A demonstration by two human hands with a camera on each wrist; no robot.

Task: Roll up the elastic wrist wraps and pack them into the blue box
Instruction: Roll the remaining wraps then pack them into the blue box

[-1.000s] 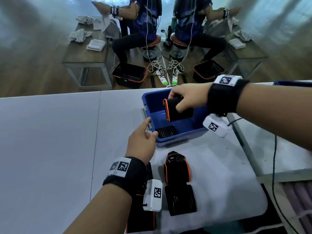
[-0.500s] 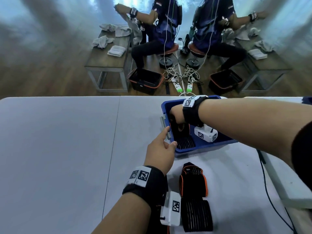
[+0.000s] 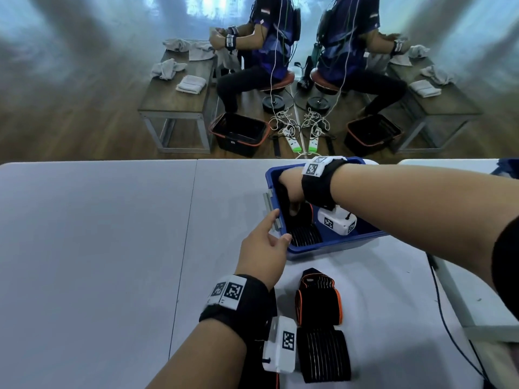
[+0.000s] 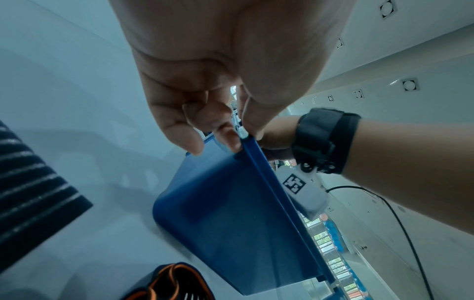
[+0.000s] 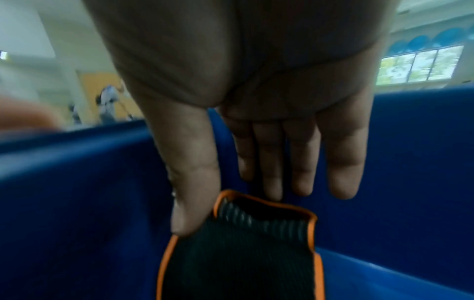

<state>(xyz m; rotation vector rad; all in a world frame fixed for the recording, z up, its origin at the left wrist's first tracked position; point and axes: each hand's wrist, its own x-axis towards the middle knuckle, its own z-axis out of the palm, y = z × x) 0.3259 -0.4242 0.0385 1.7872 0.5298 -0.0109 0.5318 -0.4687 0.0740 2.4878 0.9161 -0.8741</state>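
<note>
The rolled black elastic wrist wrap with orange edging [image 5: 238,247] sits inside the blue plastic box [image 3: 334,247], which stands toward the far edge of the grey desk [image 3: 98,248]. The right hand [image 3: 290,189] reaches down into the box; its thumb and fingers lie almost straight along the top of the roll, touching rather than clutching it. The left hand [image 3: 262,249] pinches the box's near-left rim between thumb and fingertips, steadying it.

As a judgement, the task is partway through: a ribbed black wrap [image 3: 304,234] already lies in the box beside the one being set down, while a folded black-and-orange wrap [image 3: 318,297] and a flat black ribbed wrap [image 3: 323,355] wait on the desk near its front edge. Another dark piece lies partly hidden under the left wrist, so at least two remain to be packed.

The right wrist view shows what the head view cannot — the fingers' loose contact on the roll and the blue walls around it. The left wrist view shows the pinch on the rim and the box's outer wall, but none of its contents.
</note>
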